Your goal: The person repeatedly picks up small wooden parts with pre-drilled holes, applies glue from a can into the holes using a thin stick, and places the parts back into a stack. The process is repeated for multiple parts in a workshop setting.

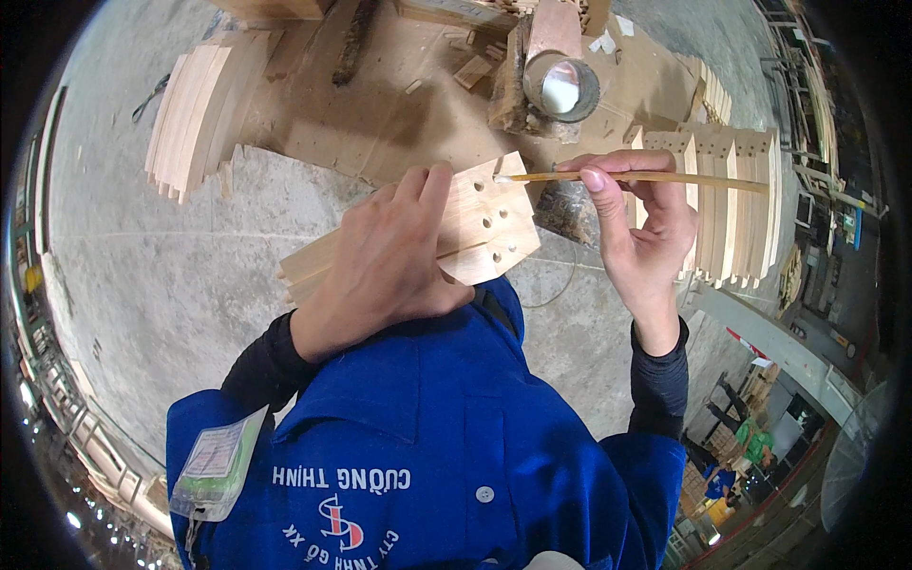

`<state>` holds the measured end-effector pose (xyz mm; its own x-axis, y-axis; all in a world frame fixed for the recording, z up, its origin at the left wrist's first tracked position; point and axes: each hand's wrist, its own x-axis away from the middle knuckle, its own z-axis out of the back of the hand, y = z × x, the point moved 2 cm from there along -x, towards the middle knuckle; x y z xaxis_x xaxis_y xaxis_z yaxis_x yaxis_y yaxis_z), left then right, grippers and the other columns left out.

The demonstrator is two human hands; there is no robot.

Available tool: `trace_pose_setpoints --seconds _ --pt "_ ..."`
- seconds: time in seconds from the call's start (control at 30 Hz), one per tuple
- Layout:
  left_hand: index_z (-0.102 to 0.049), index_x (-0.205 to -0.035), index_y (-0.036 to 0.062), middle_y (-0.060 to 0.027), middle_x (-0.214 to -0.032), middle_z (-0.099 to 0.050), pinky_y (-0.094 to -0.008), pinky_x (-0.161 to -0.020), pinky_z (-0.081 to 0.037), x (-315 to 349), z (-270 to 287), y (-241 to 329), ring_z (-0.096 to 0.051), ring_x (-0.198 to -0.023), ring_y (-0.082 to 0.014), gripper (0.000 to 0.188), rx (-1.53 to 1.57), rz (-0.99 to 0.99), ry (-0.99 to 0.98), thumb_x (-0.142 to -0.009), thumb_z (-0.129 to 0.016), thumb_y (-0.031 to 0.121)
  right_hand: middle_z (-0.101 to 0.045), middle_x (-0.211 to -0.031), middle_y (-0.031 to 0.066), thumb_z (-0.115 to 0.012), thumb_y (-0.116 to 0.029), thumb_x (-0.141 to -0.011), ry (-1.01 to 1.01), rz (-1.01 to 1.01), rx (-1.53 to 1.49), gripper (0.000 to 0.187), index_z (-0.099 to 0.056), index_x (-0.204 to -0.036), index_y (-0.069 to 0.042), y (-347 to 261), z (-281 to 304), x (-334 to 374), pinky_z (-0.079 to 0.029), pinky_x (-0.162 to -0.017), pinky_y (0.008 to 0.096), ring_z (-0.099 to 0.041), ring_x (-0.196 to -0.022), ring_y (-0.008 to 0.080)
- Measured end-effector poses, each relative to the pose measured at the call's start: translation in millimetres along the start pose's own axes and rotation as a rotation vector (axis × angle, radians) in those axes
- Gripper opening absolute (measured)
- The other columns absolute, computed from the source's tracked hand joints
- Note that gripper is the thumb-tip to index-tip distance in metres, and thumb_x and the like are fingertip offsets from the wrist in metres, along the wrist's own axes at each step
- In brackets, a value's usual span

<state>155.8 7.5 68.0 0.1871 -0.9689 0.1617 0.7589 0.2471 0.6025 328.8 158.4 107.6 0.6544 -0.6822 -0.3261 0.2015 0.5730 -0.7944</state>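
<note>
My left hand (385, 249) is wrapped over a few pale wooden pieces (465, 204) held side by side, with several round drilled holes in the end facing right. Between the thumb and fingers of my right hand (644, 228) is a thin wooden stick (717, 179), lying almost level. Its whitish tip touches the wood at a hole near the far corner. Beyond the pieces, a round cup (587, 95) holds something white, likely glue. Parts of the wooden pieces are hidden beneath my left hand.
A stack of drilled wooden pieces (731, 157) stands at the right, and another stack (204, 104) at the far left. Brown cardboard (399, 104) with wood scraps covers part of the concrete floor. Machinery and people (750, 442) are at the lower right.
</note>
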Motion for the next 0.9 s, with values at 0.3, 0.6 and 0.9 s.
trace_pose_setpoints --seconds 0.3,0.6,0.9 --pt "-0.048 -0.131 -0.003 -0.0215 -0.11 -0.065 -0.0474 -0.082 -0.057 0 2 -1 -0.068 -0.099 -0.0425 0.095 0.026 0.002 -0.004 -0.053 -0.09 0.03 -0.075 -0.091 0.0084 -0.077 -0.007 -0.093 -0.038 0.036 0.086 0.013 -0.07 -0.1 0.002 -4 -7 -7 -0.06 -0.072 0.0273 -0.075 -0.08 0.015" --pt "-0.048 -0.13 -0.0019 -0.0214 -0.109 -0.065 -0.0482 -0.081 -0.057 -2 3 -2 -0.069 -0.098 -0.0429 0.093 0.033 0.006 0.008 -0.053 -0.09 0.03 -0.075 -0.091 0.0084 -0.077 -0.008 -0.094 -0.015 -0.015 0.035 0.012 -0.07 -0.099 0.001 -4 -7 -14 -0.06 -0.072 0.0274 -0.075 -0.079 0.0145" --pt "-0.047 -0.132 -0.0021 -0.0211 -0.11 -0.065 -0.0483 -0.082 -0.057 -3 4 -3 -0.068 -0.099 -0.0429 0.096 0.022 0.006 0.009 -0.052 -0.09 0.031 -0.075 -0.091 0.0084 -0.077 -0.006 -0.094 -0.005 -0.036 -0.003 0.013 -0.069 -0.101 0.002 -4 -5 -14 -0.061 -0.073 0.027 -0.074 -0.079 0.0143"
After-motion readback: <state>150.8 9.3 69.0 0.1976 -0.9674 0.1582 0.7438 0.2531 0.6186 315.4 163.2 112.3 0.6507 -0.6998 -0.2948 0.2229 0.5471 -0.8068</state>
